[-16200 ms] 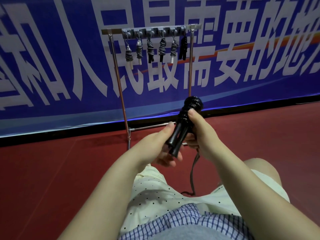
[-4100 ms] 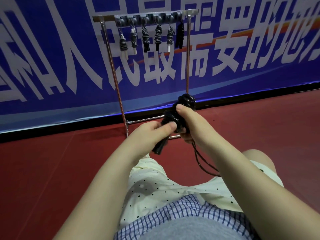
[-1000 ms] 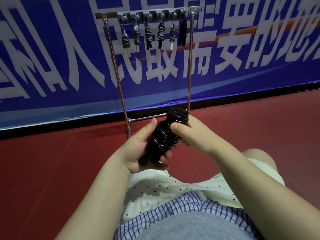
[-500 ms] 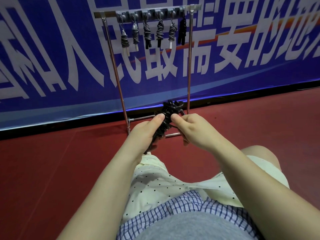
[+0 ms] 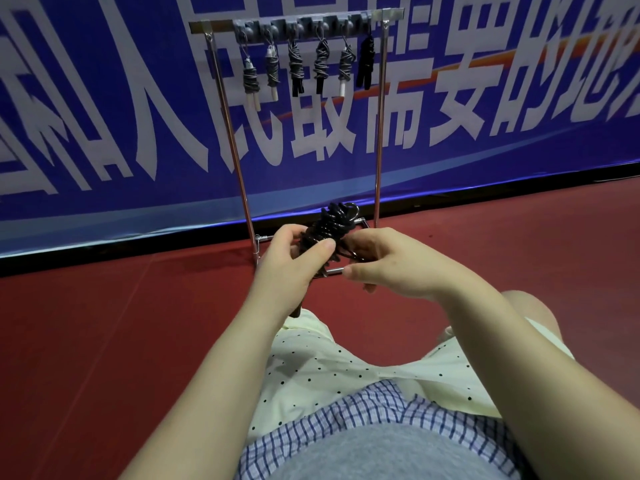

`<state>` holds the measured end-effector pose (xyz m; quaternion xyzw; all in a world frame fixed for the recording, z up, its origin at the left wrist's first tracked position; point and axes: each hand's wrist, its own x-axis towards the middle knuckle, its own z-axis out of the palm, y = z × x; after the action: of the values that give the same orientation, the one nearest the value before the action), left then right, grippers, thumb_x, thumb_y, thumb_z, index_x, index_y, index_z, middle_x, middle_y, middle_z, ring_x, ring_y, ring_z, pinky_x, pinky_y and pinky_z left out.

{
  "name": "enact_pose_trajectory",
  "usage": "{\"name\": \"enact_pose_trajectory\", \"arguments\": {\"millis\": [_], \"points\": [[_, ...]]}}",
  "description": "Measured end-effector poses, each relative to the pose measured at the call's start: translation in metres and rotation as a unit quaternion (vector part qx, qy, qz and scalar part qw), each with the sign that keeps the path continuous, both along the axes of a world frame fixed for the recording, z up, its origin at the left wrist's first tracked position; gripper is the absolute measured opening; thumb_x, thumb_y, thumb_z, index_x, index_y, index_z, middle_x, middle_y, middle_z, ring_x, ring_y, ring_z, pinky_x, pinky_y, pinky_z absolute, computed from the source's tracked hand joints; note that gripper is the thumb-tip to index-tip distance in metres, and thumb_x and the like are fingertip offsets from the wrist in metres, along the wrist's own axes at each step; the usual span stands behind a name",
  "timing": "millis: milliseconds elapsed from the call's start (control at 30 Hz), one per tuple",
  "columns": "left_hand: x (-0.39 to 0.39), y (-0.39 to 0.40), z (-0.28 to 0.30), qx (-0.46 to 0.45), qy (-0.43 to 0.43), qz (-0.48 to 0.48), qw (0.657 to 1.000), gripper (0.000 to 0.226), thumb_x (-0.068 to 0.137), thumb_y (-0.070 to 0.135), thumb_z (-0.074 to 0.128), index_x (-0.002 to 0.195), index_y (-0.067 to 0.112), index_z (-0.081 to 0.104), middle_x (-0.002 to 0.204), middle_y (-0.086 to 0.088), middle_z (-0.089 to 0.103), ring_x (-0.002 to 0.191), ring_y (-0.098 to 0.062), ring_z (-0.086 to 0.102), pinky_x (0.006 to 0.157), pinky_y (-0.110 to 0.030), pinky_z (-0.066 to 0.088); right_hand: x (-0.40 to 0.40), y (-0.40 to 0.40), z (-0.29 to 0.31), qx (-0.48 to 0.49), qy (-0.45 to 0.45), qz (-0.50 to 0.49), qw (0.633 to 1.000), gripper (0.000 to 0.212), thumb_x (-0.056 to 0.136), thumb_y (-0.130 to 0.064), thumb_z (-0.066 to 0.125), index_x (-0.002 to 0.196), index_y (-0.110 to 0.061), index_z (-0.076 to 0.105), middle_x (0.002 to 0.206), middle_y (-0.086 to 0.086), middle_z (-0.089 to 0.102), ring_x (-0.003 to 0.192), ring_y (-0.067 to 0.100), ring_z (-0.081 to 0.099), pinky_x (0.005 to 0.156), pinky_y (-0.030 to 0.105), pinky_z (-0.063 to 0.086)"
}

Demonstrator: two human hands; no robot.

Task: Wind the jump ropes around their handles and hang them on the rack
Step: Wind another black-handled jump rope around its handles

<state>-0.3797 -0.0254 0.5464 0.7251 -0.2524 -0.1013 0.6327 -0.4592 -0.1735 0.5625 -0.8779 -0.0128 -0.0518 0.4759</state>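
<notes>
Fingers of your left hand (image 5: 289, 263) clasp the wound jump rope (image 5: 329, 226); your right hand (image 5: 388, 265) pinches its coils, below the rack (image 5: 298, 26).

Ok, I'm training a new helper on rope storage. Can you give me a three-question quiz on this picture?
1. How many wound ropes hang on the rack?
2. True or false: the black jump rope in the hands is already on a hook.
3. Which hand grips the bundle's handles: A left hand, B right hand?

Key: 1 six; 2 false; 3 A.
</notes>
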Motion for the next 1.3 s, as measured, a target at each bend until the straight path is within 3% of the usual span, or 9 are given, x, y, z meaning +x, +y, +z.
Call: {"name": "enact_pose_trajectory", "arguments": {"millis": [67, 167, 333, 467, 633, 867, 1067, 1167, 1300], "points": [[0.002, -0.001, -0.001, 0.0, 0.008, -0.003, 1.0, 0.027, 0.076, 0.033, 0.071, 0.098, 0.025, 0.056, 0.088, 0.004, 0.068, 0.087, -0.014, 0.066, 0.087, -0.035, 0.051, 0.0, 0.0, 0.0, 0.017, 0.017, 0.008, 1.0, 0.028, 0.09, -0.002, 0.056, 0.111, -0.02, 0.059, 0.076, -0.009, 0.058, 0.067, 0.014, 0.056, 0.068, 0.03, 0.053], [0.006, 0.001, 0.0, 0.015, 0.014, -0.033, 0.999, 0.04, 0.069, 0.032, 0.073, 0.104, 0.03, 0.052, 0.097, 0.001, 0.067, 0.091, -0.014, 0.066, 0.081, -0.03, 0.052, -0.004, 0.0, 0.001, 0.022, 0.053, 0.022, 0.998, 0.031, 0.088, 0.002, 0.053, 0.104, -0.024, 0.059, 0.08, 0.002, 0.058, 0.067, 0.014, 0.059, 0.068, 0.032, 0.054], [0.008, 0.004, 0.001, 0.009, -0.033, 0.007, 0.999, 0.047, 0.069, 0.021, 0.077, 0.109, 0.035, 0.057, 0.104, 0.007, 0.066, 0.094, -0.01, 0.064, 0.08, -0.024, 0.051, -0.002, -0.003, 0.009, -0.101, 0.053, -0.05, 0.992, 0.044, 0.09, -0.007, 0.059, 0.128, -0.028, 0.055, 0.083, 0.006, 0.066, 0.064, 0.013, 0.061, 0.061, 0.03, 0.054], [0.01, 0.003, 0.006, -0.042, 0.012, -0.009, 0.999, 0.03, 0.072, 0.012, 0.075, 0.096, 0.025, 0.063, 0.089, -0.002, 0.067, 0.079, -0.016, 0.063, 0.07, -0.024, 0.052, -0.001, -0.009, 0.01, -0.065, -0.006, -0.148, 0.987, 0.007, 0.086, -0.02, 0.069, 0.09, -0.024, 0.065, 0.074, -0.001, 0.065, 0.061, 0.014, 0.062, 0.055, 0.028, 0.052], [0.012, 0.005, 0.004, -0.067, 0.046, -0.024, 0.996, 0.038, 0.064, 0.024, 0.07, 0.1, 0.016, 0.063, 0.084, -0.004, 0.068, 0.076, -0.018, 0.063, 0.074, -0.032, 0.052, 0.001, -0.014, 0.007, 0.011, -0.024, -0.193, 0.981, 0.018, 0.079, -0.025, 0.076, 0.081, -0.013, 0.063, 0.067, 0.001, 0.062, 0.057, 0.012, 0.059, 0.061, 0.029, 0.054], [0.011, 0.007, 0.007, -0.062, 0.105, -0.034, 0.992, 0.012, 0.087, 0.003, 0.06, 0.096, 0.011, 0.057, 0.068, -0.003, 0.064, 0.061, -0.015, 0.059, 0.05, -0.02, 0.047, -0.004, -0.015, 0.012, 0.117, -0.118, -0.154, 0.974, 0.026, 0.079, -0.031, 0.072, 0.073, -0.013, 0.055, 0.069, 0.007, 0.052, 0.067, 0.018, 0.046, 0.069, 0.034, 0.04], [0.006, 0.003, 0.003, 0.041, -0.012, -0.021, 0.999, 0.046, 0.076, 0.028, 0.076, 0.113, 0.026, 0.05, 0.097, 0.001, 0.066, 0.083, -0.021, 0.067, 0.084, -0.039, 0.054, -0.007, 0.003, 0.027, 0.014, -0.148, -0.045, 0.988, 0.017, 0.076, -0.038, 0.066, 0.072, -0.022, 0.062, 0.087, 0.011, 0.066, 0.081, 0.033, 0.061, 0.078, 0.049, 0.05], [0.001, 0.003, 0.013, 0.063, -0.083, -0.022, 0.994, 0.051, 0.078, 0.028, 0.075, 0.118, 0.033, 0.044, 0.105, 0.01, 0.061, 0.096, -0.017, 0.063, 0.092, -0.04, 0.049, -0.007, 0.005, 0.03, 0.163, -0.189, -0.029, 0.968, 0.011, 0.082, -0.029, 0.06, 0.077, -0.021, 0.066, 0.079, 0.006, 0.065, 0.077, 0.019, 0.06, 0.078, 0.036, 0.048], [-0.013, 0.0, 0.026, 0.07, -0.107, -0.034, 0.991, 0.057, 0.07, 0.045, 0.075, 0.116, 0.041, 0.04, 0.109, 0.013, 0.06, 0.102, -0.019, 0.062, 0.095, -0.044, 0.048, -0.006, 0.016, 0.027, 0.392, -0.225, -0.003, 0.892, 0.023, 0.086, -0.021, 0.046, 0.076, -0.008, 0.063, 0.076, 0.003, 0.061, 0.073, 0.014, 0.056, 0.072, 0.028, 0.045]]}}
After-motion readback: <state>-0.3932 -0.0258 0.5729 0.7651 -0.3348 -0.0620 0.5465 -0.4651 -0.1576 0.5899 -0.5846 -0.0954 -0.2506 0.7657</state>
